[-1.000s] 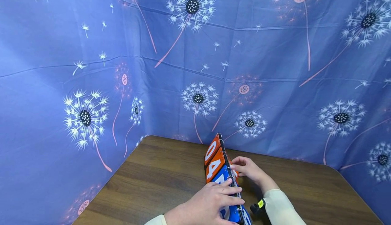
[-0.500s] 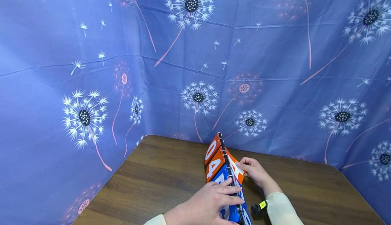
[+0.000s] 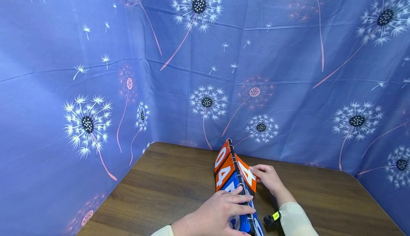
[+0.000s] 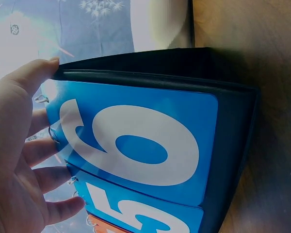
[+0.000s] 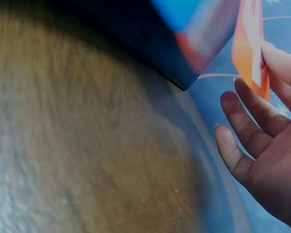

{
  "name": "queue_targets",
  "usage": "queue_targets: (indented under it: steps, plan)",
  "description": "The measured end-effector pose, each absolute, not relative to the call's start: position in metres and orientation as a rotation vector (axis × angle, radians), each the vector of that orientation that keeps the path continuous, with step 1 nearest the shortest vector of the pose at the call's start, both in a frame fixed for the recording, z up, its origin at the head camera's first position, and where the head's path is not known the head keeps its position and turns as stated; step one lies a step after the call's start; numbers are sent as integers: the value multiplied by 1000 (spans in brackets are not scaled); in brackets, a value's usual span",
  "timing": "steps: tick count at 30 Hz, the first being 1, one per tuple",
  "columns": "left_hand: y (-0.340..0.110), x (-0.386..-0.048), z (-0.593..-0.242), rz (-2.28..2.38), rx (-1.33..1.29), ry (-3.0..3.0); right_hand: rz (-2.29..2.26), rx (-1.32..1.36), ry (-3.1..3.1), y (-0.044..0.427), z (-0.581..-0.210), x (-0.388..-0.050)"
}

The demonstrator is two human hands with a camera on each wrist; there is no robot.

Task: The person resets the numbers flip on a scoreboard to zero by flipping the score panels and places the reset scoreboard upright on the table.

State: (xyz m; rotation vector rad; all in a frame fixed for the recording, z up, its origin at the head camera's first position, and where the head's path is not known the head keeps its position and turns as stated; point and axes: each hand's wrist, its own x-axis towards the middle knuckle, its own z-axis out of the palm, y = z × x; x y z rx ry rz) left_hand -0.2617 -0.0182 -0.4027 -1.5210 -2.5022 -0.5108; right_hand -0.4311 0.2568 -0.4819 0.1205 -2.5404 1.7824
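Note:
A tabletop flip scoreboard [image 3: 231, 181] stands like a tent, with ringed orange and blue number cards on both sloping sides. My left hand [image 3: 221, 209] holds its top ridge near the closer end, fingers laid over the rings. In the left wrist view, the thumb is at the corner above a blue card [image 4: 203, 116] with a rounded white digit. On the right side, my right hand [image 3: 271, 179] pinches the lower edge of an orange card [image 3: 248, 179] marked 4, which tilts away from the stand. The other right fingers are relaxed, below that card [image 5: 252, 48].
The scoreboard stands on a brown wooden table [image 3: 160, 179]. Behind and to the left hangs a blue cloth [image 3: 179, 68] printed with dandelions. A small black device [image 3: 271, 221] with a yellow label sits at the right wrist.
My right hand has drawn the orange card outward to the right, so its 4 now shows fully. My left hand stays on the ridge.

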Motion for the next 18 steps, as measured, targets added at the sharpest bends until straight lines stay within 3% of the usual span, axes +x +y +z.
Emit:
queue_targets:
  steps: [9, 18]
  plan:
    - [-18, -262, -403, -526, -1529, -2506, 2256, 4, -2289, 271, -468, -426]
    - [-18, -261, -404, -521, -1520, -2471, 2712, 222, -2007, 286, -451, -417]
